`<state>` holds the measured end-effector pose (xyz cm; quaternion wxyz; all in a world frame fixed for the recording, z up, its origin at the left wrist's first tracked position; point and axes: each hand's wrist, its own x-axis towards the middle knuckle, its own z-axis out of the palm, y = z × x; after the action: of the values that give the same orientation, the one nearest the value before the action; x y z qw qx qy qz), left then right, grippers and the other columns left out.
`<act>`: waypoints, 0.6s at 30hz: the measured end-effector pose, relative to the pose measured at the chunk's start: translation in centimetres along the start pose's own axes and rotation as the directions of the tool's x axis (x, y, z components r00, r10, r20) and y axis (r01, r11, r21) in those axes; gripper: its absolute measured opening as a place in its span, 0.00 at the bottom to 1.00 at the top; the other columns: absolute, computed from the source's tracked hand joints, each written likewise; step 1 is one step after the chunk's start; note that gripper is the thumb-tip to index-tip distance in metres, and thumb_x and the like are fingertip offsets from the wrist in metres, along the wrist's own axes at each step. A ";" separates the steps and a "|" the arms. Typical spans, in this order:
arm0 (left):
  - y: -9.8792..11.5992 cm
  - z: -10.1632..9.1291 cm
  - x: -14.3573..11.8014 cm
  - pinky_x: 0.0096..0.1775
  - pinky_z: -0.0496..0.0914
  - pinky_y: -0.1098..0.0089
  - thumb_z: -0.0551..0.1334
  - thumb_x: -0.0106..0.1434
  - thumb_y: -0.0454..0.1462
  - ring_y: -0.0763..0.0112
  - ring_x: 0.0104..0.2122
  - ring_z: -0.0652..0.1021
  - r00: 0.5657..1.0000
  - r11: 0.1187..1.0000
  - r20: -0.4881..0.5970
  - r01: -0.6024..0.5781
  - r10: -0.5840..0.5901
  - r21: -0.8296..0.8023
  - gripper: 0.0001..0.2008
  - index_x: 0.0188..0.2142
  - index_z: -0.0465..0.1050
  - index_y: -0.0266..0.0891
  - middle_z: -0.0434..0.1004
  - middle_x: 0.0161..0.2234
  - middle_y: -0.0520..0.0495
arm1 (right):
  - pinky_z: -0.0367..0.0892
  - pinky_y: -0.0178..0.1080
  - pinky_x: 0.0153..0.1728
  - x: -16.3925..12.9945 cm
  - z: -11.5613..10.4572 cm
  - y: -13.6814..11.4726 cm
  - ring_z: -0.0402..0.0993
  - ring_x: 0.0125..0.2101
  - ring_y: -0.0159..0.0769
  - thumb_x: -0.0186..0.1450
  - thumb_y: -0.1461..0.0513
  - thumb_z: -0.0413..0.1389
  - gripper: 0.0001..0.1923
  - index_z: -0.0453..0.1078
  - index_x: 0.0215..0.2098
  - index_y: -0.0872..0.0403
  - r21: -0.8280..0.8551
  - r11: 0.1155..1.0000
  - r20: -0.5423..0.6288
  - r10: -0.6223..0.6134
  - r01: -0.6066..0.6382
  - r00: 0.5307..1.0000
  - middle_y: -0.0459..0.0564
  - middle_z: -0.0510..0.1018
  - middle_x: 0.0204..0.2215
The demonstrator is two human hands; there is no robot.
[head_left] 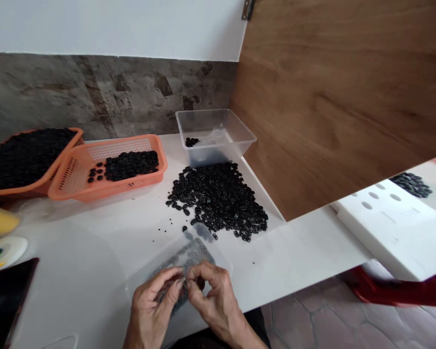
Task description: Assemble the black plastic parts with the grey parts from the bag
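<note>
My left hand and my right hand meet fingertip to fingertip near the table's front edge. Both are closed in a pinch, and whatever sits between the tips is too small and covered to name. Something dark shows inside the curl of my right fingers. Below the hands lies a shallow clear plastic tray, with a mass of tiny grey pieces in it, partly hidden by my fingers. Just beyond the tray spreads a pile of small black oval pieces, some with holes through them.
A clear plastic bin stands behind the pile. Two orange baskets with black pieces are at the left. A phone and a white-and-yellow object lie near the left edge. A wooden panel rises at the right, beside a white box.
</note>
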<state>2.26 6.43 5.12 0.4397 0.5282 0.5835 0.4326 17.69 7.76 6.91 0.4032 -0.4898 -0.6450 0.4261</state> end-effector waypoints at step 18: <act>-0.5 -0.4 -0.3 0.24 0.63 0.76 0.58 0.63 0.49 0.73 0.20 0.68 0.977 0.989 0.163 0.128 -0.139 0.074 0.18 0.25 0.72 0.38 0.68 0.18 0.51 | 0.58 0.31 0.25 -0.5 0.4 0.6 0.64 0.22 0.28 0.63 0.68 0.51 0.09 0.67 0.26 0.56 -0.181 0.982 0.018 -0.045 0.048 0.999 0.44 0.67 0.21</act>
<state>1.74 6.12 4.79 0.4984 0.5358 0.5921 0.3375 17.60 7.28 6.13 0.3624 -0.5062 -0.6951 0.3596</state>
